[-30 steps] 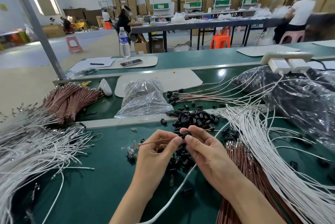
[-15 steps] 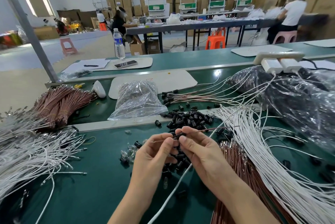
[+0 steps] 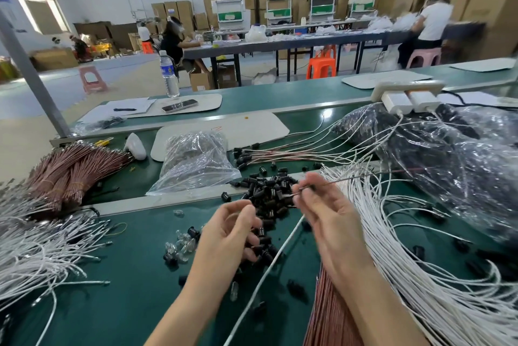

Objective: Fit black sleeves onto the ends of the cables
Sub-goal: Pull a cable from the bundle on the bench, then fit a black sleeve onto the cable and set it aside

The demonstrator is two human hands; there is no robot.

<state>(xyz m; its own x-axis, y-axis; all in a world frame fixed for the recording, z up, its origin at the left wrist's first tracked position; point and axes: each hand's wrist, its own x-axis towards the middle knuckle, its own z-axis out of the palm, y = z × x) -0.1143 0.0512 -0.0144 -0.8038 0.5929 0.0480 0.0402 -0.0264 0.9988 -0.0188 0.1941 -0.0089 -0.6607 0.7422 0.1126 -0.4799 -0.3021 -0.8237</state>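
A heap of small black sleeves lies on the green bench in front of me. My right hand pinches a thin brown cable near its end, the cable running off to the right. My left hand hovers over the near edge of the heap with fingers curled; whether it holds a sleeve is not visible. A single white cable runs diagonally between my forearms. Brown cables with black sleeves on their ends lie behind the heap.
White cable bundles lie at left and right. A brown cable bundle sits far left, another by my right forearm. A clear bag, small clear bulbs and a dark plastic bag are near.
My hands have come apart: the right hand has drawn the brown cable up and to the right, and the left hand has dropped back over the sleeve heap.
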